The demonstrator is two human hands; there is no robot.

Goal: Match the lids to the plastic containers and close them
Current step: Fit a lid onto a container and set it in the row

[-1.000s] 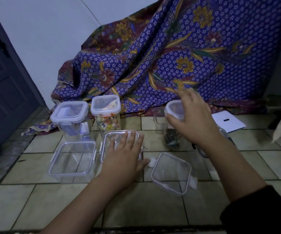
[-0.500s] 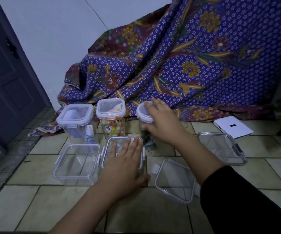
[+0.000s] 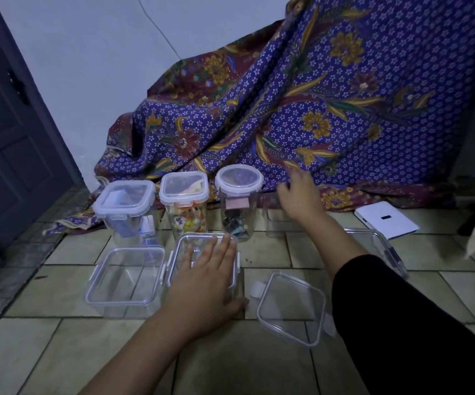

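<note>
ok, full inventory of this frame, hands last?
Square-lidded tall containers: 2, clear, pale-rimmed lids, back row left.
Round-lidded tall container: 1, clear, back row right.
Clear square containers: 2, front row.
Loose square lid: 1, clear, floor, front right.
Clear lid or container: 1, floor, mid right, part hidden.
Patterned cloth: 1, purple, draped behind.
White flat box: 1, floor, far right.
Door: 1, dark, left.
Left hand: 1, flat on right front container.
Right hand: 1, open, empty, by cloth.

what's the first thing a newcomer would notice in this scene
The big purple flowered cloth draped against the wall fills the back. Before it stand three lidded containers in a row; nearer, the left hand lies flat on a clear square container, with a loose lid on the tiles to its right.
</note>
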